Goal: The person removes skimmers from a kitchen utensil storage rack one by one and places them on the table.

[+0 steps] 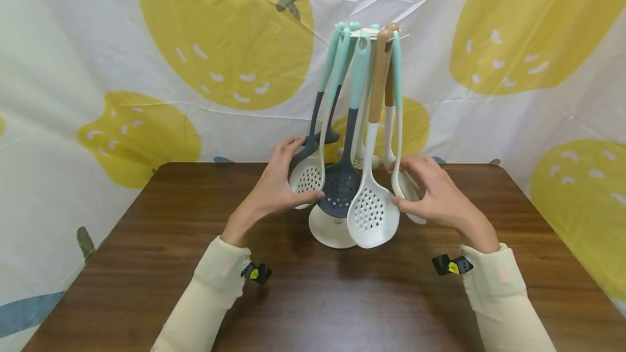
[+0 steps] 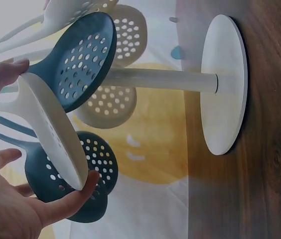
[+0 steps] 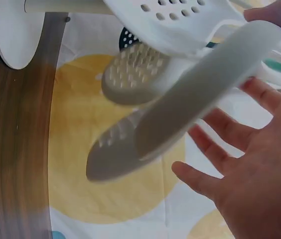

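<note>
Several kitchen utensils with mint, dark or wood-toned handles hang from a white round-based stand (image 1: 332,230). My left hand (image 1: 274,192) curves loosely around a cream skimmer (image 2: 63,137). Its thumb touches near the skimmer's neck, and a lower fingertip lies at the far edge. Dark slotted utensils hang close behind those fingers. On the other side, my right hand (image 1: 442,192) has its thumb against a cream utensil with a mint handle (image 1: 398,83), blurred in the right wrist view, its fingers spread. Between the hands hang a dark skimmer (image 1: 340,183) and a white skimmer with a wood-toned handle (image 1: 374,213).
The stand is on a dark wooden table (image 1: 332,297). Behind it hangs a white cloth with large yellow fruit prints (image 1: 225,31), close to the table's back edge. Small dark cameras are strapped at both wrists, next to pale sleeves (image 1: 200,297).
</note>
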Action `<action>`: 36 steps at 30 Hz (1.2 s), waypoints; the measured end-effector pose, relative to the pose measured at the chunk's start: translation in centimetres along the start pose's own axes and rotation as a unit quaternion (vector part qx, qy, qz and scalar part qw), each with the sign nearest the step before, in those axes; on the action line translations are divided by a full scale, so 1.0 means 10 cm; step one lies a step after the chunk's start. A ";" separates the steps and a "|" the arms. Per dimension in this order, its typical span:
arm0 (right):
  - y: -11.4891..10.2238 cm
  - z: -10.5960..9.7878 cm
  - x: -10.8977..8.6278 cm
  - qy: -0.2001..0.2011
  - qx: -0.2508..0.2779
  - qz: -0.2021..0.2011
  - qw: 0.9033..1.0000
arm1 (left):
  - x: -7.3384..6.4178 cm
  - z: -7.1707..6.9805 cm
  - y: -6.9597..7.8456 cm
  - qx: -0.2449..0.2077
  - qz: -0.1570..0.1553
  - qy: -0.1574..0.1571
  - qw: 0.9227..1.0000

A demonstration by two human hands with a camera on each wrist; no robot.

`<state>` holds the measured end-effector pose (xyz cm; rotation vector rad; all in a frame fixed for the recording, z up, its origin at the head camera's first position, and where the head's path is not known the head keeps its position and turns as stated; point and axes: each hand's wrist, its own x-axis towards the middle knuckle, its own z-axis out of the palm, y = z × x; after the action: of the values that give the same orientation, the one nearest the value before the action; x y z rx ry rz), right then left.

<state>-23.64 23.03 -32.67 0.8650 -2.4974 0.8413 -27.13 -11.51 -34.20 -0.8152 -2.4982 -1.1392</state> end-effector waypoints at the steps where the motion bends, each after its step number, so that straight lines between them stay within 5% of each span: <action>1: 0.01 -0.01 -0.01 0.008 0.004 0.002 1.000 | 0.00 0.00 0.00 0.000 -0.002 -0.001 1.000; 10: 0.02 -0.06 -0.01 0.079 0.075 0.015 0.994 | -0.03 -0.01 -0.01 0.008 0.001 0.004 1.000; 36: 0.10 -0.15 -0.08 0.086 0.171 0.001 0.982 | 0.00 0.01 0.02 0.006 -0.007 -0.005 1.000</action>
<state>-23.55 24.95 -32.39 0.8535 -2.2405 1.3132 -26.99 -11.31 -34.17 -0.8036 -2.5195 -1.1262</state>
